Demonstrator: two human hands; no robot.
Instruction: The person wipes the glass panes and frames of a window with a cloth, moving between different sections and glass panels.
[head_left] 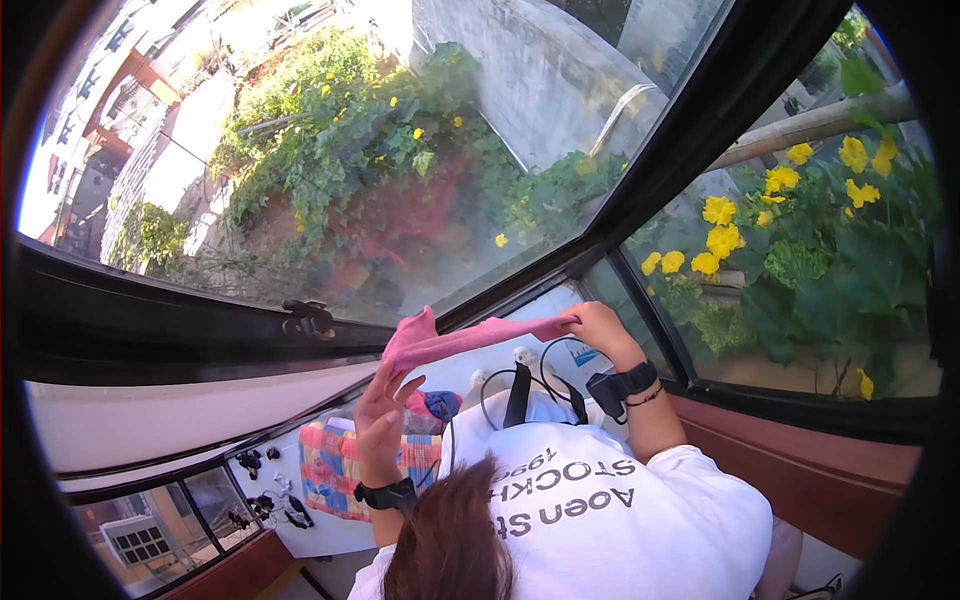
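Note:
A pink cloth (470, 342) is stretched in the air between my two hands, in front of the window. My right hand (600, 335) pinches its narrow right end between closed fingers. At the wider, bunched left end, my left hand (382, 415) holds the cloth at its upper fingertips, while the lower fingers are partly bent and apart. The cloth hides some of those fingertips. Both wrists carry black straps. Below the hands, a checkered cloth (330, 470) in red, blue and yellow lies on a white surface (300, 530), beside a bunched red and blue cloth (436, 404).
A large black-framed window (590, 240) rises close beyond my hands, with a dark latch (308, 320) on its lower frame. Several small black items (270, 508) lie on the white surface at left. Black cables (548, 365) loop near my chest. Yellow flowers (722, 240) grow outside.

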